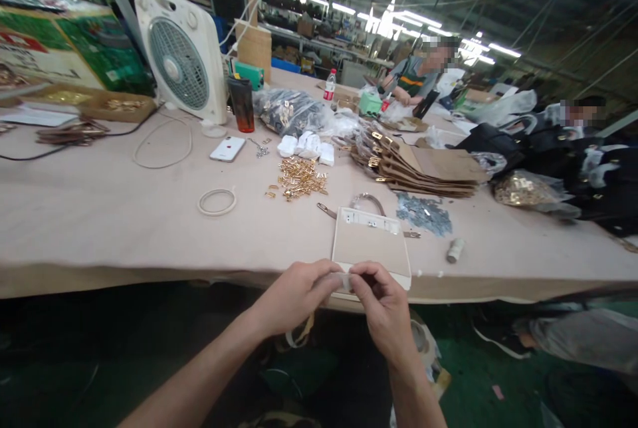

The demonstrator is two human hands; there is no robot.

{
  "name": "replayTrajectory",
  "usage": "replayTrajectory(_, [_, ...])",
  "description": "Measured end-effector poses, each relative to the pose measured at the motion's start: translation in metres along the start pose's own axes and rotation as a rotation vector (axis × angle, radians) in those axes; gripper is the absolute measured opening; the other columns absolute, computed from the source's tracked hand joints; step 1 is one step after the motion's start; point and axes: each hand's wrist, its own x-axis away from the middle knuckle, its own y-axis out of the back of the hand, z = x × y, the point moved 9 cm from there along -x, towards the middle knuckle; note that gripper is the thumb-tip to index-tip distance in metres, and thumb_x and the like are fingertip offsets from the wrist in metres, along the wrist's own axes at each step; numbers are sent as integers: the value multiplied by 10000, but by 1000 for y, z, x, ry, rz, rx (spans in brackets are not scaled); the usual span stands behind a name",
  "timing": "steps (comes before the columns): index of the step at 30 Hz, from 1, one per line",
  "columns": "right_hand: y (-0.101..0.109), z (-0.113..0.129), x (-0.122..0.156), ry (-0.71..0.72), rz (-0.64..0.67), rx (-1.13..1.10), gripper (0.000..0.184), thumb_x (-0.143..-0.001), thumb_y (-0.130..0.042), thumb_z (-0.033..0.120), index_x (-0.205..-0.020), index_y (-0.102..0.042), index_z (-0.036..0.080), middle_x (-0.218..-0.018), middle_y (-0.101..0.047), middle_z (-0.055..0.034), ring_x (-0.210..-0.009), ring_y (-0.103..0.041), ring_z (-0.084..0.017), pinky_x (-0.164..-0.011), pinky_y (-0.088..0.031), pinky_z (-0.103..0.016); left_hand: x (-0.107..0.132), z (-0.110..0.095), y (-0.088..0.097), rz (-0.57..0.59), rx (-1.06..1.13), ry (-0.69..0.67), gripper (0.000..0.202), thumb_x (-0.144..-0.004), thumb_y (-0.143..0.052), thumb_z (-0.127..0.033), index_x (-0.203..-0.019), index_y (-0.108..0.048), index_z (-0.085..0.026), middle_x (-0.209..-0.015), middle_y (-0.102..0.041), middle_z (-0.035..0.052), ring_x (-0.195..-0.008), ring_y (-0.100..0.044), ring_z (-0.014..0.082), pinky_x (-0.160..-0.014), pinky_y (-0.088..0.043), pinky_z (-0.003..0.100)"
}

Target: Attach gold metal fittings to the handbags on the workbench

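My left hand (299, 295) and my right hand (381, 308) meet just off the table's near edge, both pinching a small pale, translucent strip (345, 280) between thumb and fingers. Right behind them lies a beige bag panel (371, 245) with a white hardware strip along its far edge. A curved metal handle (367, 199) lies past the panel. A pile of small gold fittings (299, 180) lies further out to the left, and a heap of grey metal pieces (426, 213) lies to the right.
A tape ring (217, 201), white phone (228, 148), dark tumbler (242, 104) and box fan (182, 56) stand at the left. Stacked brown panels (423, 169) and bagged fittings (528, 190) are at the right. Two people sit at the table's far side.
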Motion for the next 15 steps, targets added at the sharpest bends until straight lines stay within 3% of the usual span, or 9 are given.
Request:
replayTrajectory(2, [4, -9, 2, -45, 5, -24, 173, -959, -701, 399, -1037, -697, 245, -929, -706, -32, -850, -670, -188, -759, -561, -293, -2, -2, -3, 14, 2, 9, 289, -1020, -489, -362, -1073, -732, -215, -683, -641, -45, -653, -580, 129, -652, -426, 209])
replayTrajectory(6, [20, -16, 0, -41, 4, -28, 353, -933, -740, 388, -1256, -658, 271, -1149, -708, -79, -1019, -690, -225, -899, -576, -358, -6, -2, -2, 11, -38, 17, 299, -1011, -490, -350, -945, -740, -199, -653, -627, -37, -637, -562, 130, -632, -411, 208])
replayTrajectory(10, [34, 5, -5, 87, 28, 69, 394, -928, -750, 350, -1304, -646, 294, -1230, -676, -89, -1065, -672, -236, -942, -563, -389, -10, -2, -2, 28, -112, 28, 292, -1010, -490, -335, -939, -740, -202, -683, -639, -27, -657, -576, 139, -651, -407, 218])
replayTrajectory(15, [21, 39, -6, 218, 190, 285, 241, -939, -745, 295, -1178, -720, 263, -1105, -726, -60, -985, -676, -206, -896, -548, -337, -10, -9, -12, 98, -173, -28, 342, -1042, -452, -354, -900, -727, -209, -798, -694, -4, -752, -616, 156, -705, -422, 230])
